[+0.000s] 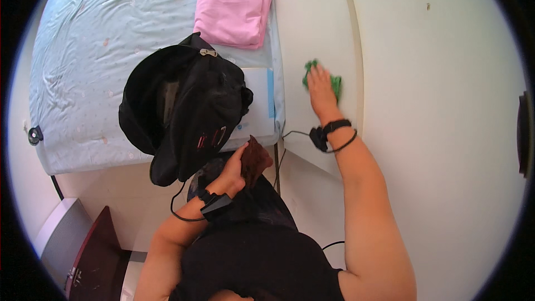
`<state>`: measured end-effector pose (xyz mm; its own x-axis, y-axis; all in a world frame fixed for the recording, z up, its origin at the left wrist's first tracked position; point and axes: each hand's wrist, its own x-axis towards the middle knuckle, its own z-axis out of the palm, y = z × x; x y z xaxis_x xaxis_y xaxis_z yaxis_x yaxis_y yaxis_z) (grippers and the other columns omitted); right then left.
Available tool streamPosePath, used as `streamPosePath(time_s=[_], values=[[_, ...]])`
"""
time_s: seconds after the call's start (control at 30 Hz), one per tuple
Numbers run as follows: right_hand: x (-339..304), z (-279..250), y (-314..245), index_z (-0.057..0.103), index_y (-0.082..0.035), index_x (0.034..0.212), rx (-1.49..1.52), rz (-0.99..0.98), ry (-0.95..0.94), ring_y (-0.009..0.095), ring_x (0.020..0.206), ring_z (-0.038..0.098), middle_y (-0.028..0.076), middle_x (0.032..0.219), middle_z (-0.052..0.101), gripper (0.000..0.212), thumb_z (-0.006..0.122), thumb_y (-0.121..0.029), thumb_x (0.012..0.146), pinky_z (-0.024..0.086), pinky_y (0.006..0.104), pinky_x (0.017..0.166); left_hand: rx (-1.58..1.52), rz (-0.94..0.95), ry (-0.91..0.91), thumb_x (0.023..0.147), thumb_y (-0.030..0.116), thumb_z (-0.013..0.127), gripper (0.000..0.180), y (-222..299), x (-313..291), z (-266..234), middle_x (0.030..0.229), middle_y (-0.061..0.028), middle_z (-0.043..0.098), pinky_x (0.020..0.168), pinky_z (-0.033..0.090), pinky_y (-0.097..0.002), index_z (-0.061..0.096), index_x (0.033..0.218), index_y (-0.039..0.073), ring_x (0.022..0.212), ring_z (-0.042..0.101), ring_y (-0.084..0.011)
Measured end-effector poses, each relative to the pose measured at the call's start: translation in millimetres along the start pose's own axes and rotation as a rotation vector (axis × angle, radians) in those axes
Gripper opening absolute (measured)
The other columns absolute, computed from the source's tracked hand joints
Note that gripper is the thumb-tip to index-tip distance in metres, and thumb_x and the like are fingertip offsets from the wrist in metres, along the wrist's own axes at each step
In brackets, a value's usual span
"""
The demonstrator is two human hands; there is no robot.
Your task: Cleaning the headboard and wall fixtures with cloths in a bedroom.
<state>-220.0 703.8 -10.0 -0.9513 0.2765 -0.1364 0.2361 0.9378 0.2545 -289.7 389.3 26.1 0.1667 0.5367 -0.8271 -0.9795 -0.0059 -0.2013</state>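
Head view: below centre, the left hand has its grip closed on a brown cloth; right of centre, the right hand lies flat, fingers stretched, over a green cloth on a white surface; left of centre, a black bag is on the bed

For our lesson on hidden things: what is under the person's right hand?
Under the right hand, a crumpled green cloth-like piece shows beside the fingers; what the hand covers cannot be seen.
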Motion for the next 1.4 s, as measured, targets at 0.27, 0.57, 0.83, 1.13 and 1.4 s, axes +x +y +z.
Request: streamPosePath(time_s=[0.27,0.57,0.83,1.13,1.4], values=[[1,36,-18,0.045,0.011,0.119,0.072,0.033,-0.061,0.034,0.13,0.026,0.022,0.131,0.039,0.041,0.04,0.004,0.079,0.016,0.0449,0.11,0.014,0.005,0.057,0.089,0.032,0.048,0.03,7,10,3,0.095,-0.0089,0.064,0.081,0.05,-0.035,0.062,0.096,0.006,0.089,0.061,-0.0237],[-64,53,-73,0.057,0.006,0.107,-0.174,-0.411,-0.717,0.032,0.128,0.03,0.016,0.123,0.049,0.032,0.042,-0.011,0.084,0.019,0.0423,0.109,-0.026,0.033,0.02,0.09,0.032,0.048,0.033,27,8,12,0.094,-0.0106,0.064,0.081,0.05,-0.0355,0.059,0.099,0.003,0.089,0.061,-0.0237],[44,57,-39,0.052,0.007,0.113,-0.104,-0.098,-0.329,0.032,0.128,0.03,0.017,0.127,0.046,0.034,0.041,-0.002,0.083,0.019,0.0423,0.109,-0.054,0.0,0.122,0.088,0.03,0.053,0.03,27,19,-9,0.103,-0.0076,0.062,0.085,0.047,-0.0374,0.059,0.105,0.006,0.093,0.06,-0.0238],[79,120,-38,0.046,0.007,0.121,-0.248,-0.063,-0.409,0.031,0.132,0.021,0.016,0.134,0.039,0.039,0.039,-0.004,0.084,0.016,0.0417,0.11,-0.104,0.019,0.118,0.086,0.03,0.056,0.031,23,40,-30,0.107,-0.007,0.061,0.088,0.045,-0.0352,0.059,0.108,0.007,0.098,0.057,-0.0225],[-6,92,-96,0.043,0.0,0.129,-0.599,-0.431,-0.752,0.034,0.133,0.021,0.013,0.14,0.034,0.044,0.039,-0.02,0.09,0.015,0.0453,0.109,-0.104,0.013,0.074,0.089,0.031,0.052,0.032,19,27,-26,0.106,-0.0076,0.061,0.088,0.046,-0.0356,0.059,0.107,0.007,0.096,0.059,-0.0228]])
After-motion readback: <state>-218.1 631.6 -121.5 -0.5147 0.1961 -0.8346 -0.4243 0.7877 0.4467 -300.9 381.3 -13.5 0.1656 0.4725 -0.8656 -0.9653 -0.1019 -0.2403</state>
